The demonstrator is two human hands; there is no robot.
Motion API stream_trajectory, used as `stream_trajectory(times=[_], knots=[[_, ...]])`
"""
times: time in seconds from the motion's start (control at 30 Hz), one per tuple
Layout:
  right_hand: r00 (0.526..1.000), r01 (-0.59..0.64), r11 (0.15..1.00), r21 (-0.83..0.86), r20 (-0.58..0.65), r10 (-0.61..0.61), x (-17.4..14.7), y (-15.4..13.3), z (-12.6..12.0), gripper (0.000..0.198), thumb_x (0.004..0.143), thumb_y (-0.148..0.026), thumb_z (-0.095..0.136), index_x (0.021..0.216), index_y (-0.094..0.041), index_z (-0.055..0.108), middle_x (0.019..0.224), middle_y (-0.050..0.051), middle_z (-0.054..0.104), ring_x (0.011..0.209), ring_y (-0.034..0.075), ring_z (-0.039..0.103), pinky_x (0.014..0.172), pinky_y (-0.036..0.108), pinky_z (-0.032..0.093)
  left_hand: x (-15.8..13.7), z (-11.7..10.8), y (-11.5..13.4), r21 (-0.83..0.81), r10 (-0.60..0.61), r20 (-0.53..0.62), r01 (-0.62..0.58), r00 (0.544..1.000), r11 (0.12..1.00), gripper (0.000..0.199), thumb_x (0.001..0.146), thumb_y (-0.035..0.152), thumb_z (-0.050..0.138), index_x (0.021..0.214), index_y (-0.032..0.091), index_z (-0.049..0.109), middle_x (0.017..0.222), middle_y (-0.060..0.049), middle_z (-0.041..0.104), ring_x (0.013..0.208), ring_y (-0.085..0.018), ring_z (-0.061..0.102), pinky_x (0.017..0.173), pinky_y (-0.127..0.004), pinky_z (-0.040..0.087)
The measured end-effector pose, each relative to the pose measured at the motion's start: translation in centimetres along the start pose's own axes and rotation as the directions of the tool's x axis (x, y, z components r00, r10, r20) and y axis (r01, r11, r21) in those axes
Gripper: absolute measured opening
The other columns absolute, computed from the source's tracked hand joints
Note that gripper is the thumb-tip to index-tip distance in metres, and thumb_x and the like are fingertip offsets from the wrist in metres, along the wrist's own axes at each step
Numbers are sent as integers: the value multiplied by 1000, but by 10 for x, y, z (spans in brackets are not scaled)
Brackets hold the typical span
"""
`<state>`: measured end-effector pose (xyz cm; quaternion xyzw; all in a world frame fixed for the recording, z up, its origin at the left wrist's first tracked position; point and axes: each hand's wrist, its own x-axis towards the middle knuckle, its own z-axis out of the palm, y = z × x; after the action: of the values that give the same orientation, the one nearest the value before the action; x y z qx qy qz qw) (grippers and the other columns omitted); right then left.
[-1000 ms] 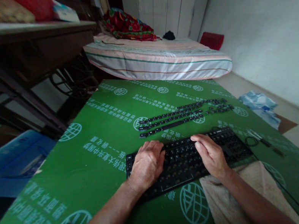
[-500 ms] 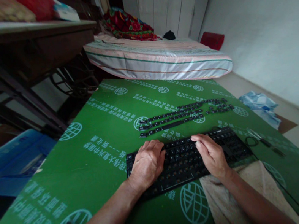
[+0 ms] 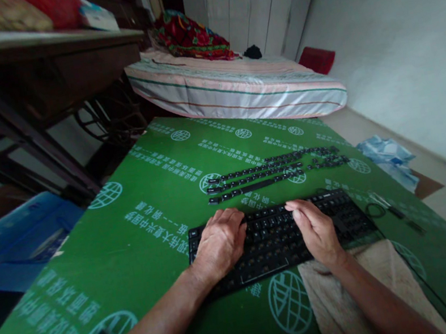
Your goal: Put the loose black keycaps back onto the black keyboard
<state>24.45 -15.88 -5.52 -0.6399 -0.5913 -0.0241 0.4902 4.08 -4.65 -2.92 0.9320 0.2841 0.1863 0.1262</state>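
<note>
A black keyboard (image 3: 270, 239) lies on the green board in front of me. Its far rows carry keycaps, while its nearer rows show bare key sockets. My left hand (image 3: 222, 239) lies over the left part, fingers curled together at the far edge and their tips hidden. On the right part sits my right hand (image 3: 314, 225), with thumb and fingers drawn together at the top key row; anything between them is too small to see. Behind the keyboard, loose black keycaps (image 3: 256, 186) lie in several rows, with a smaller cluster of keycaps (image 3: 328, 161) to their right.
A beige cloth (image 3: 337, 302) lies under my right forearm. Right of the keyboard are a thin tool (image 3: 395, 211) and the black cable (image 3: 424, 281). A blue container (image 3: 17, 249) stands left of the green board (image 3: 133, 171). A bed (image 3: 236, 92) is beyond.
</note>
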Motion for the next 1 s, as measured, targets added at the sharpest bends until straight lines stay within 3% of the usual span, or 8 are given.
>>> stream_trajectory(times=[0.73, 1.0], knots=[[998, -44, 999, 17, 46, 43, 1, -2, 0, 24, 91, -24, 43, 104, -20, 63, 99, 8, 69, 96, 18, 64, 88, 34, 51, 0, -3, 3, 1, -32, 20, 32, 999, 1000, 21, 91, 19, 42, 99, 13, 59, 101, -10, 63, 96, -22, 58, 89, -39, 48], [999, -22, 1000, 9, 37, 22, 22, -17, -15, 22, 89, -25, 47, 103, -22, 64, 96, 7, 70, 90, 18, 66, 83, 32, 54, -3, 1, -2, 10, -17, -34, 17, 999, 1000, 23, 92, 20, 39, 103, 14, 58, 104, -10, 64, 95, -23, 59, 88, -41, 50]])
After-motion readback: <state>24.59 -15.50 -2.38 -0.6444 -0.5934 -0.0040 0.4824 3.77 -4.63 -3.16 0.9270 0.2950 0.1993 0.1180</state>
